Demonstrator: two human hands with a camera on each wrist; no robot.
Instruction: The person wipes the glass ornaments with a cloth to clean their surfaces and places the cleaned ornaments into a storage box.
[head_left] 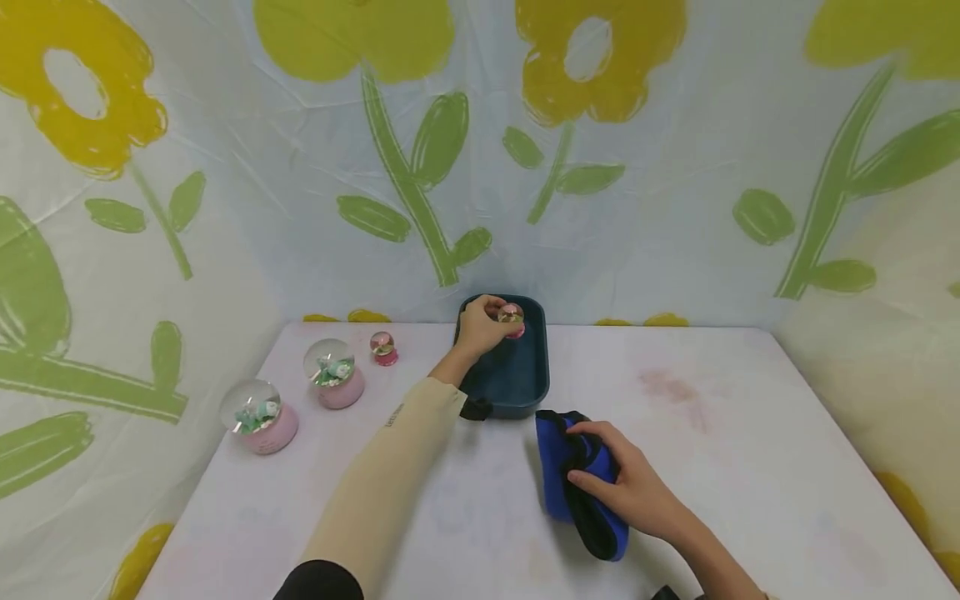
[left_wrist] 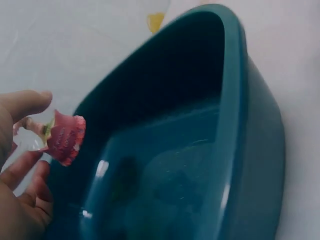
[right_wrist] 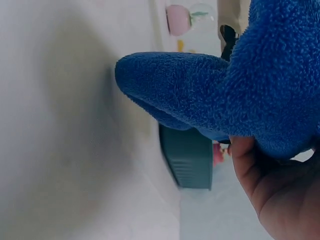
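My left hand (head_left: 480, 327) pinches a small snow globe (head_left: 512, 313) with a pink base over the far part of a dark teal basin (head_left: 517, 379). In the left wrist view, that globe's pink, ruffled base (left_wrist: 66, 139) points toward the basin wall (left_wrist: 237, 115), and the fingers hold its glass end. Nearer the front, my right hand (head_left: 633, 487) grips a folded blue towel (head_left: 555, 479) with black edging between thumb and fingers. The towel's fluffy pile (right_wrist: 185, 85) fills much of the right wrist view, with its lower fold close over the table.
Left of the basin stand two larger snow globes with pink bases, one nearer (head_left: 272, 429) and one farther (head_left: 341, 390). Another small snow globe (head_left: 384, 350) stands behind them. A flower-printed cloth backdrop (head_left: 675, 250) rises behind the white table (head_left: 712, 467) and along its sides.
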